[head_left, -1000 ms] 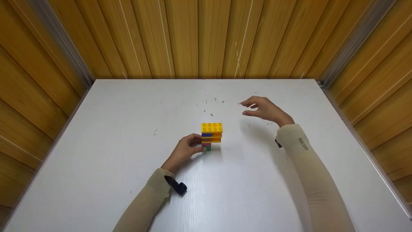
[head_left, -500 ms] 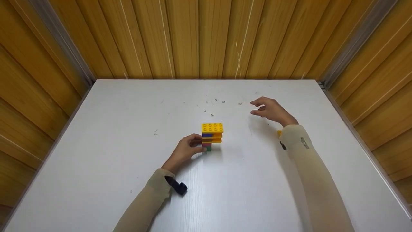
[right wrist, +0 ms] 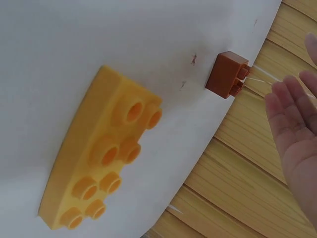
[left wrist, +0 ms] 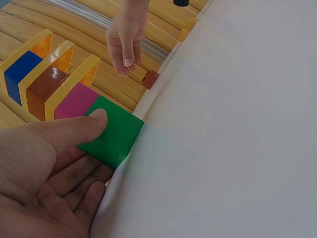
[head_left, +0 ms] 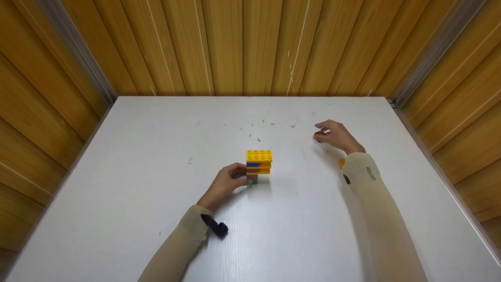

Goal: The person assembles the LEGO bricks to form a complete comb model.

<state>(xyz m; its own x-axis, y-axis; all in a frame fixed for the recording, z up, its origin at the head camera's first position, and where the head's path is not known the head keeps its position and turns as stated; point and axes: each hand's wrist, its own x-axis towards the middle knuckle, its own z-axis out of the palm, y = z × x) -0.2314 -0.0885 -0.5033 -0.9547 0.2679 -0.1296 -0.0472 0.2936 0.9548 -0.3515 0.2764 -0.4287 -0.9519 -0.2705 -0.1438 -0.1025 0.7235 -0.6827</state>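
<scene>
My left hand (head_left: 225, 181) grips the foot of a toy brick tower (head_left: 259, 156). The left wrist view shows the thumb on its green brick (left wrist: 116, 131), with fingers behind. Above the green come a pink brick (left wrist: 77, 101), then yellow bricks with a brown and a blue one between them; a studded yellow brick tops the tower, jutting out to the right. My right hand (head_left: 337, 137) hovers with relaxed fingers over a small loose brown brick (right wrist: 223, 74) standing studs-up, a gap between them in the right wrist view.
A loose yellow brick (right wrist: 81, 148) with two rows of studs lies on the white table (head_left: 293, 227) beside the right sleeve, which partly covers it in the head view. Small dark marks dot the table's far half. Wood-patterned walls (head_left: 250, 47) surround the back and sides.
My right hand has drifted right and slightly nearer, bringing it over the brown brick. The loose yellow brick now shows beside the right sleeve. Left hand and tower stay put.
</scene>
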